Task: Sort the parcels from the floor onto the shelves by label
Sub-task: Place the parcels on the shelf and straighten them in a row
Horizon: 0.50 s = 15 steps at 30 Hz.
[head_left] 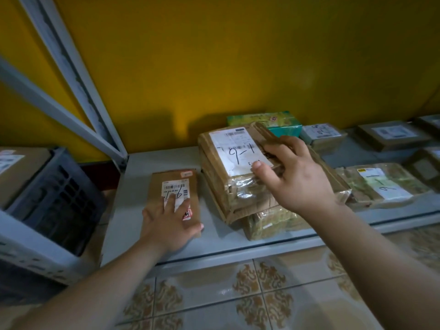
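Observation:
A small flat brown parcel (pixel 175 184) with a white label lies on the low grey shelf (pixel 138 167). My left hand (pixel 166 222) rests flat on its near end, fingers straight. To its right a larger taped cardboard parcel (pixel 228 172), marked by hand on its white label, sits tilted on top of another wrapped parcel (pixel 269 222). My right hand (pixel 295 177) grips the larger parcel's right side, thumb on the label and fingers curled over the far edge.
A green box (pixel 264 121) and several labelled parcels (pixel 381 184) lie along the shelf to the right, against the yellow wall. A dark plastic crate (pixel 54 198) holding a brown box stands at left. Grey shelf posts (pixel 71 67) rise at left. Patterned floor tiles (pixel 238 294) lie below.

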Tool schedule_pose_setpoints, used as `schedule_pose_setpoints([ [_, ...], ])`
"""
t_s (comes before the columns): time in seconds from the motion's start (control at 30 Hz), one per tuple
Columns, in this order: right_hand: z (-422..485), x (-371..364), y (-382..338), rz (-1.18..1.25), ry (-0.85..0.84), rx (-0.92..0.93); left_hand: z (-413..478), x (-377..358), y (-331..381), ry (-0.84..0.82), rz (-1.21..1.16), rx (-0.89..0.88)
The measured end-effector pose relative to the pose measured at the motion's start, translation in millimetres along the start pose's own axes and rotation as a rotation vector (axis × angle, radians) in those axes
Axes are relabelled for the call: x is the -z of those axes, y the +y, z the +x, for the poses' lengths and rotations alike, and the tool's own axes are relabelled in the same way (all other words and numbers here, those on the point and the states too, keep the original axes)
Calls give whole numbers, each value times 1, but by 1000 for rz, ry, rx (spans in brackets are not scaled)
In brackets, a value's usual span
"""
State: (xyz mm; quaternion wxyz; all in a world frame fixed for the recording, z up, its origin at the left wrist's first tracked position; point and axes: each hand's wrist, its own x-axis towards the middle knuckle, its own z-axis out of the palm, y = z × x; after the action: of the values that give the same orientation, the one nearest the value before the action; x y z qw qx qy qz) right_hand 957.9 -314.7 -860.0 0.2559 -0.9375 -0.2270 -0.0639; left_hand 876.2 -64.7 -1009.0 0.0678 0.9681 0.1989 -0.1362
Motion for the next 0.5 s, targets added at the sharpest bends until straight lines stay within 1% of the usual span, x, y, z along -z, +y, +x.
schedule_pose_setpoints([
  [0.07,0,-3,7,20,36,9,10,5,-7,-15,-8,-20],
  [0.13,-1,-10,9,44,124,61,20,11,-11,6,-27,-12],
  [0.23,-1,-29,15,21,344,250,40,15,-16,93,-5,-13],
  [0.3,0,-38,17,56,442,330,59,13,-29,109,11,-51],
  [0.4,0,-43,14,127,465,340,77,13,-46,125,-1,-71],
  [0.5,-2,-42,14,211,389,256,88,18,-52,155,24,-32],
])
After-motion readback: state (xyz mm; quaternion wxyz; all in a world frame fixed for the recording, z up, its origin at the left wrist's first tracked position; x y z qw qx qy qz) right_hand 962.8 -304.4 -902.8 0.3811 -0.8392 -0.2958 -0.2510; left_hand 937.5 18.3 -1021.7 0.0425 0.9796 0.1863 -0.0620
